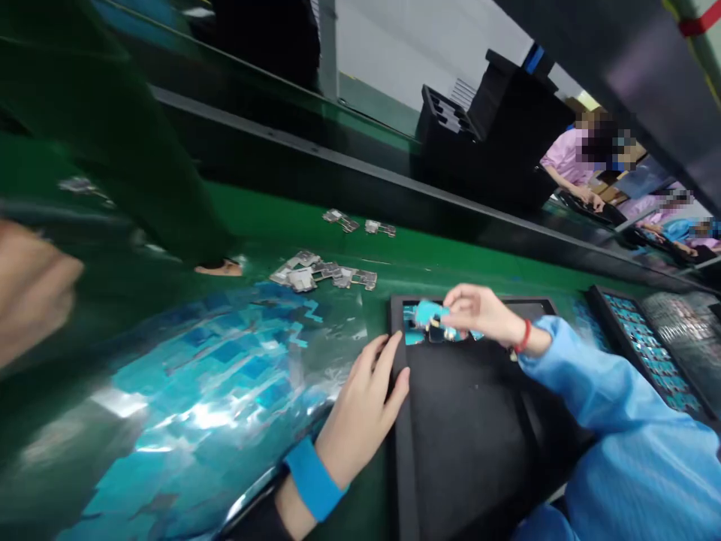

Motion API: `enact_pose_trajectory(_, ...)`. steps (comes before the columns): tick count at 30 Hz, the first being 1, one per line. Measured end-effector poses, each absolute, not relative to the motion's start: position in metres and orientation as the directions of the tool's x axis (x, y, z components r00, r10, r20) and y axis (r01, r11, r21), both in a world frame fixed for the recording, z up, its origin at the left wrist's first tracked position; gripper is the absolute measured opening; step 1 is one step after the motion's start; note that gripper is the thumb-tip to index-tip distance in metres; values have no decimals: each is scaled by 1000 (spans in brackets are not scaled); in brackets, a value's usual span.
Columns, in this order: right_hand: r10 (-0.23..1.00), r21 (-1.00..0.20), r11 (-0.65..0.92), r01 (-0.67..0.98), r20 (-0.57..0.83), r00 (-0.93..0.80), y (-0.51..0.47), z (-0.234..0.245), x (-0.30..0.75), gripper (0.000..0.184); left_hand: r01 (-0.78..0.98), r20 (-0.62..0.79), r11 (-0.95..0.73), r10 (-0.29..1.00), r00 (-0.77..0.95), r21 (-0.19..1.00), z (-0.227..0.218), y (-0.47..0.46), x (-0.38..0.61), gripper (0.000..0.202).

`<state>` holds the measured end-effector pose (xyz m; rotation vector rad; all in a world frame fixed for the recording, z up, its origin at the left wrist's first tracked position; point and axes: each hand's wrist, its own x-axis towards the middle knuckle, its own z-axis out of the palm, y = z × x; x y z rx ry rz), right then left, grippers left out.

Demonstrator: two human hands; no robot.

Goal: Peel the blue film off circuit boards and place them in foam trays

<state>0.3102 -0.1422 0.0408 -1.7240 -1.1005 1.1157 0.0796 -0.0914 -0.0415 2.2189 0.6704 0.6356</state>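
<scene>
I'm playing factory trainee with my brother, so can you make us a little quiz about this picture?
1. True or false: the blue-banded hand rests at the edge of the black tray.
2. What colour is the bracelet on the blue-sleeved hand: (a) green, (b) red, (c) yellow?
3. What are the blue-sleeved hand's fingers holding?

Key:
1. True.
2. (b) red.
3. A blue piece.

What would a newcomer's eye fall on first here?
Probably the glossy blue patch, spread wide left of centre. Next, the red-braceleted hand, right of centre, pinching a blue part at the black tray's far end. Nearer, the blue-banded hand has its fingertips at the tray's left edge.
</scene>
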Motion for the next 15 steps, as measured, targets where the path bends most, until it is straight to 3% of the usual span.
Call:
enact_pose_trajectory(3, 911, -917, -376, 133, -339, 235, -202, 23, 278, 41, 271, 247, -615, 624, 742, 740, -40, -92, 80, 49)
enact_pose_trajectory(8, 922, -910, -386, 153, -373, 108, -232, 4, 253, 42, 268, 260, -630, 617, 742, 729, -38, -91, 80, 49)
enact_pose_trajectory(12, 967, -906, -256, 337, -245, 75, -230, 9, 253, 29, 276, 250, -628, 617, 746, 727, -36, -90, 80, 49)
enact_pose_trajectory(15, 997, -795, -57, 604, -78, -8, -223, 30, 262, 19, 271, 248, -626, 613, 750, 731, -35, -90, 80, 49)
